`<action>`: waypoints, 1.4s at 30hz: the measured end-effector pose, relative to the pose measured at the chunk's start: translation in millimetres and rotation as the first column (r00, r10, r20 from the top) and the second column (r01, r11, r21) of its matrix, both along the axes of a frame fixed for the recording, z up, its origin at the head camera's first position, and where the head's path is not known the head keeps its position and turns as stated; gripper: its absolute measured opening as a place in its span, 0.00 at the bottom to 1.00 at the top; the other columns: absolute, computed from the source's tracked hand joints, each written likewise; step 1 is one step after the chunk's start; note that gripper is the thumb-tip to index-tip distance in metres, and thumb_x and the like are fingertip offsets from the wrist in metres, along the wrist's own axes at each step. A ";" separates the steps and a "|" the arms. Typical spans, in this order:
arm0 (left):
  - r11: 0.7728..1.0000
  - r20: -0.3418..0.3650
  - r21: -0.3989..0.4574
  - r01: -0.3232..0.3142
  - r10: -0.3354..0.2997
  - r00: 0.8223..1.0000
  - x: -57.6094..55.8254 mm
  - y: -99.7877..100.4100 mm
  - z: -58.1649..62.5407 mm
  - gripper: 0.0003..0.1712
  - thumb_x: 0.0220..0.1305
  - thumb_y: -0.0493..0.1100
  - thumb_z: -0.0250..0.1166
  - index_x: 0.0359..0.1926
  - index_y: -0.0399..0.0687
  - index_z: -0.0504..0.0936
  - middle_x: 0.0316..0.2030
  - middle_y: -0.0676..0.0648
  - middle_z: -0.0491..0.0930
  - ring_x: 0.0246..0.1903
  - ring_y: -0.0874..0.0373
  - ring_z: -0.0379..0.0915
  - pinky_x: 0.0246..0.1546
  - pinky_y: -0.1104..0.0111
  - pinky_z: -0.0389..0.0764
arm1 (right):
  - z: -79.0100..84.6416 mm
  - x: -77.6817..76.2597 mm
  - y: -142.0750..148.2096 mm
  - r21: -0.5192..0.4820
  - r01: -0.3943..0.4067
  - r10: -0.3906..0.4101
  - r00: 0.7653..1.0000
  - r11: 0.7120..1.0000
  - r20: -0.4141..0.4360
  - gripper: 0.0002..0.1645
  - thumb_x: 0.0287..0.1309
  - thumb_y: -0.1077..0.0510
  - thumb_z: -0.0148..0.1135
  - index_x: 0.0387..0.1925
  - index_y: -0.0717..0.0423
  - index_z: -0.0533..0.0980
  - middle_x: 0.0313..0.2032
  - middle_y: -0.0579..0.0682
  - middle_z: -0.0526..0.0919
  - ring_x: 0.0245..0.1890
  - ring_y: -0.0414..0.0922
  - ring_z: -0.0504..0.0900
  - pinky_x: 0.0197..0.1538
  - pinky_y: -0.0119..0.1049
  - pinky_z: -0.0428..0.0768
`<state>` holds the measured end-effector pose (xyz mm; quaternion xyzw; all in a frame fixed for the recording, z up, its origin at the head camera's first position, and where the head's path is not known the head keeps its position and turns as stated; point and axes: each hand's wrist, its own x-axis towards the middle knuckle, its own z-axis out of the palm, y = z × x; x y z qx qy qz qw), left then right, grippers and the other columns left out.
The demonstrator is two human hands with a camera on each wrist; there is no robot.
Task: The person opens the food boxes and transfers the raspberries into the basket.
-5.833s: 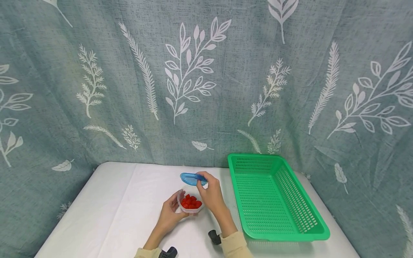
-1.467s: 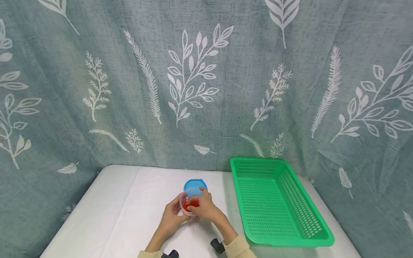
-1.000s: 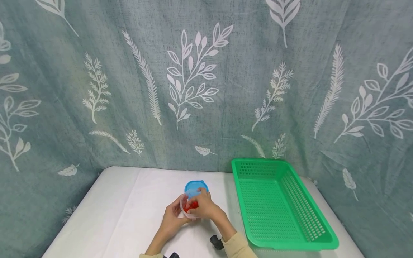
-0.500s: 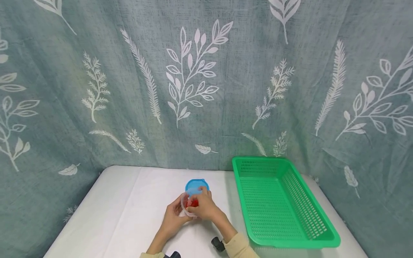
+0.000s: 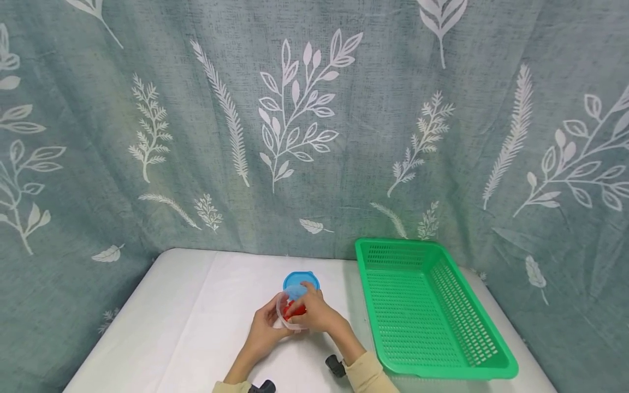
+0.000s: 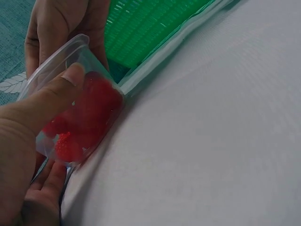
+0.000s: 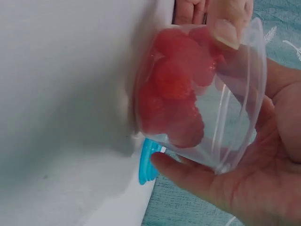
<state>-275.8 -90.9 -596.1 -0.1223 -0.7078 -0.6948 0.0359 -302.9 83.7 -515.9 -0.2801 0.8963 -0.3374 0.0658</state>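
Note:
My left hand (image 5: 262,330) grips a clear plastic tub (image 7: 211,120) round its side, thumb near and fingers beyond. Bumpy red berries (image 7: 171,77), like raspberries, fill its lower part; in the left wrist view the berries (image 6: 96,101) show through the wall. The right hand (image 5: 319,314) reaches over the rim, with thumb and a finger inside among the fruit. Whether those fingertips pinch a berry is hidden. Another finger (image 7: 181,174) of that hand stretches along the outside. Just behind the tub, the blue lid (image 5: 301,279) lies on the table.
A green perforated plastic basket (image 5: 422,316) stands to the right of my hands on the white-covered table (image 5: 196,322). A grey-green curtain (image 5: 221,164) with white leaf prints hangs along the back and both sides.
Earlier my right hand held the blue lid above the tub; the lid now lies behind it. That hand has gone down into the tub, its fingers shifting slightly among the berries. The left hand keeps its grip.

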 end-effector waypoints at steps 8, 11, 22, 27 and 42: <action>1.000 -0.003 -0.012 -0.005 0.005 1.000 -0.6 0.7 -0.4 0.54 0.48 0.37 0.82 0.75 0.39 0.64 0.72 0.39 0.69 0.74 0.45 0.60 0.74 0.62 0.62 | -10.4 -1.8 3.4 -0.089 0.035 -0.034 0.999 0.995 0.009 0.02 0.58 0.60 0.73 0.33 0.53 0.85 0.71 0.71 0.60 0.72 0.73 0.54 0.65 0.74 0.68; 1.000 -0.003 -0.003 -0.005 0.005 1.000 -0.4 1.7 -0.1 0.54 0.48 0.36 0.82 0.75 0.38 0.64 0.71 0.39 0.69 0.74 0.45 0.60 0.74 0.62 0.62 | -12.2 -1.6 3.8 -0.140 0.077 -0.074 0.997 0.987 0.026 0.02 0.61 0.61 0.70 0.35 0.55 0.83 0.72 0.71 0.60 0.71 0.74 0.55 0.62 0.72 0.73; 1.000 -0.013 0.006 -0.010 0.010 1.000 0.5 1.7 -0.5 0.53 0.49 0.34 0.81 0.74 0.35 0.64 0.73 0.37 0.66 0.74 0.40 0.59 0.73 0.57 0.62 | -15.6 -3.0 4.4 -0.322 0.144 -0.125 0.989 0.936 0.078 0.07 0.65 0.60 0.65 0.40 0.62 0.81 0.69 0.71 0.66 0.70 0.73 0.62 0.63 0.69 0.75; 1.000 -0.028 0.015 -0.017 0.017 0.999 1.0 3.0 -1.0 0.53 0.48 0.33 0.81 0.74 0.36 0.65 0.72 0.36 0.67 0.74 0.40 0.60 0.73 0.56 0.61 | -13.4 -0.7 2.0 -0.332 0.194 -0.188 0.981 0.923 0.051 0.08 0.63 0.59 0.66 0.39 0.61 0.81 0.68 0.70 0.69 0.70 0.72 0.60 0.66 0.76 0.66; 0.998 -0.049 -0.046 -0.035 0.033 0.998 1.5 2.8 1.8 0.52 0.50 0.37 0.81 0.74 0.35 0.65 0.72 0.37 0.67 0.73 0.40 0.61 0.71 0.56 0.64 | -8.2 13.0 -5.6 -0.482 0.272 -0.305 0.952 0.833 0.009 0.08 0.66 0.57 0.67 0.44 0.56 0.83 0.61 0.60 0.79 0.67 0.62 0.66 0.65 0.73 0.69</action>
